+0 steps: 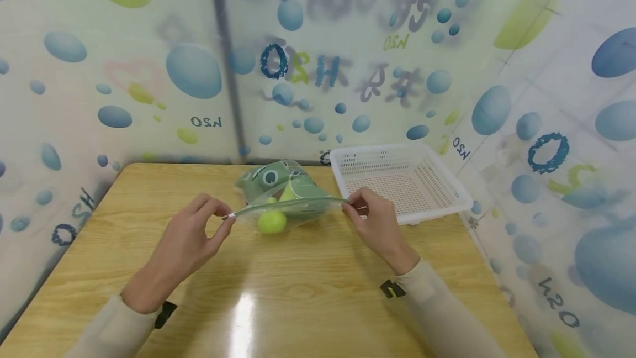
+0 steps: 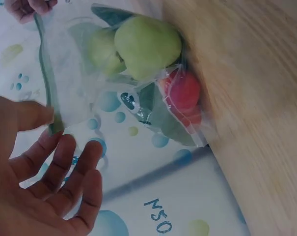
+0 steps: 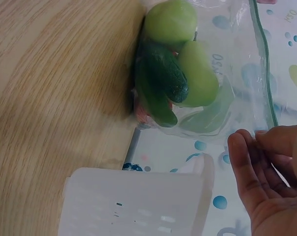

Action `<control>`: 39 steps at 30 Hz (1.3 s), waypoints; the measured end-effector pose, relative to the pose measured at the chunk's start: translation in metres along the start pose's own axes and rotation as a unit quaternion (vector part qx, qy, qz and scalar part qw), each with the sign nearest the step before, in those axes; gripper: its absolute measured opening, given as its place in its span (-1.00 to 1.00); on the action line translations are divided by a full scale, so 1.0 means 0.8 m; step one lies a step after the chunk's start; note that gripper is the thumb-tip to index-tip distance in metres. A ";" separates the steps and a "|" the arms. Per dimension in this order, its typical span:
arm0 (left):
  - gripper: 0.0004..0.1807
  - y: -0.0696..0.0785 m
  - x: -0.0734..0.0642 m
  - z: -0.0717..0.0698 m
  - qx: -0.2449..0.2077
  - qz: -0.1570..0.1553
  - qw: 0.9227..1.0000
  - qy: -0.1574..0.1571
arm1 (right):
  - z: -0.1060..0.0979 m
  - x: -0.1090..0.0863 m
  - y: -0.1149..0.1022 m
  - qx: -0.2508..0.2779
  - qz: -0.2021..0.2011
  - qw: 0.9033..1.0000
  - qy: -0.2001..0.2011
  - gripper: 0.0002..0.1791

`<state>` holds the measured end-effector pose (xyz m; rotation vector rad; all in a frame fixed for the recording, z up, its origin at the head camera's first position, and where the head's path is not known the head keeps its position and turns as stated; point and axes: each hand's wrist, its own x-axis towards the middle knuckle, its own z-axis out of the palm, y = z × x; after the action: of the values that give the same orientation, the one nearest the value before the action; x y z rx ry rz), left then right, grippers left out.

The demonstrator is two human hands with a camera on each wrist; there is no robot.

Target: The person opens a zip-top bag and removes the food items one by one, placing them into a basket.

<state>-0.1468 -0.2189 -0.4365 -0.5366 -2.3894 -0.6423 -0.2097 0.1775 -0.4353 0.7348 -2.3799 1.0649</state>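
A clear zip bag [image 1: 318, 188] with a green seal strip and a printed cartoon eye lies on the table, its mouth edge raised towards me. My left hand [image 1: 184, 242] pinches the left end of the strip between thumb and index finger, the other fingers spread apart in the left wrist view. At the strip's right end, my right hand [image 1: 379, 230] pinches the corner with thumb and fingertips. Through the plastic show rounded green fruits [image 2: 148, 46], dark green cucumbers [image 3: 165, 71] and something red and round [image 2: 183, 90] at the bottom.
A white perforated plastic basket [image 1: 437, 214] stands at the back right, close beside my right hand. The wooden table [image 1: 298, 303] ends at a wall sheet [image 1: 318, 109] printed with blue and green bubbles, which also runs along the sides.
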 end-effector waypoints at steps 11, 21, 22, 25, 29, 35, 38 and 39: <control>-0.83 0.034 0.035 0.023 -0.022 0.062 0.997 -0.025 | 0.001 -0.002 0.003 0.002 -0.029 0.999 -0.017 -0.79; -0.85 0.057 0.050 0.036 -0.017 0.050 0.995 -0.085 | 0.000 -0.004 -0.002 0.000 -0.049 0.999 -0.023 -0.78; -0.85 0.058 0.050 0.036 -0.014 0.049 0.995 -0.088 | 0.000 -0.005 -0.003 -0.002 -0.050 0.998 -0.023 -0.78; -0.86 0.059 0.050 0.038 -0.004 0.043 0.995 -0.088 | 0.000 -0.005 -0.005 -0.020 -0.060 0.998 -0.022 -0.78; -0.86 0.062 0.052 0.040 -0.002 0.036 0.996 -0.081 | 0.000 -0.006 -0.012 -0.058 -0.090 0.994 -0.019 -0.74; -0.92 0.068 0.056 0.043 -0.030 0.021 0.994 -0.101 | 0.002 -0.011 -0.029 -0.120 -0.141 0.983 -0.014 -0.57; -0.92 0.068 0.056 0.045 -0.047 0.013 0.992 -0.114 | 0.008 -0.013 -0.040 -0.117 -0.192 0.974 -0.028 -0.55; -0.92 0.068 0.057 0.044 -0.052 0.012 0.992 -0.116 | 0.011 -0.013 -0.045 -0.114 -0.216 0.969 -0.040 -0.56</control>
<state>-0.1685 -0.1458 -0.4154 -0.7183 -2.5715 -0.7327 -0.1805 0.1535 -0.4270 1.1574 -2.2090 0.5810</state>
